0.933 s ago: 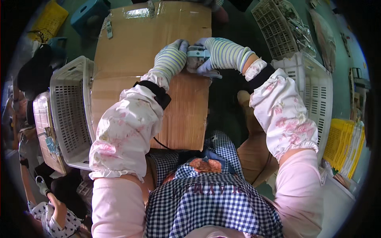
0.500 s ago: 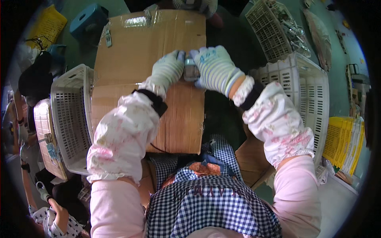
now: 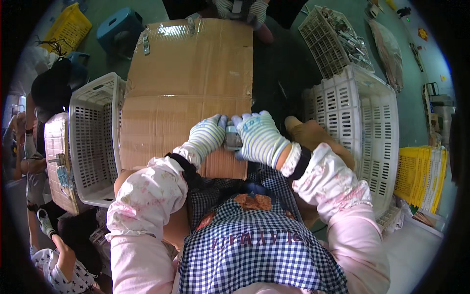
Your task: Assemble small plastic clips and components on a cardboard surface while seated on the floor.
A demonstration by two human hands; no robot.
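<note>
My left hand [image 3: 207, 134] and my right hand [image 3: 260, 137], both in striped white gloves, close from either side on a small silvery-grey piece [image 3: 233, 137]. It looks like metal, but the fingers cover parts of it and its kind is unclear. The piece is over the near part of a brown cardboard box [image 3: 191, 117], close to the box's near right edge. On the box's far left part lies a small metal clip-like piece [image 3: 146, 44], with another metal piece [image 3: 191, 25] at the far edge.
White plastic crates stand left [image 3: 90, 147] and right [image 3: 379, 142] of the box. A crate of metal parts [image 3: 338, 39] is at far right. Another person's gloved hands [image 3: 242, 11] are beyond the box. A blue stool [image 3: 119, 29] and yellow baskets [image 3: 67, 28] are at far left.
Both hands have drawn nearer to my body across the box, with the small silvery-grey piece still between them. My view has shifted slightly. The other person's hands show more fully.
</note>
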